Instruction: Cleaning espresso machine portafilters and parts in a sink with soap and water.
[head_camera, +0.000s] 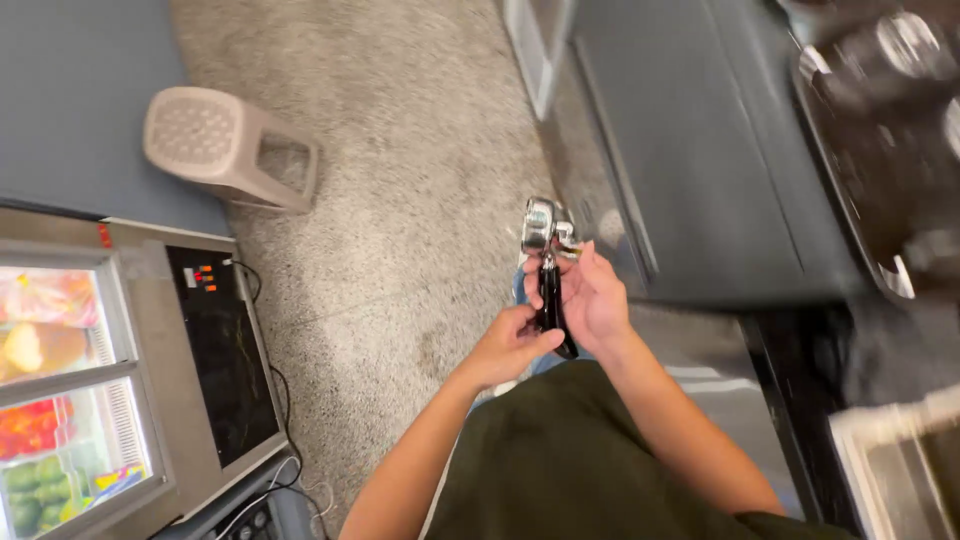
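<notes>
I hold a coffee portafilter (541, 228) upright in front of my chest, its shiny metal basket on top and its black handle pointing down. My right hand (592, 297) wraps the upper part of the black handle, fingers near the metal head. My left hand (510, 343) grips the lower end of the same handle from the left. Both forearms come up from my dark green shirt at the bottom of the view.
A beige plastic stool (225, 145) stands on the speckled floor at upper left. A glass-topped display freezer (120, 370) with colourful food is at the left. Dark grey cabinets (700, 170) and a blurred black counter (880, 140) fill the right side.
</notes>
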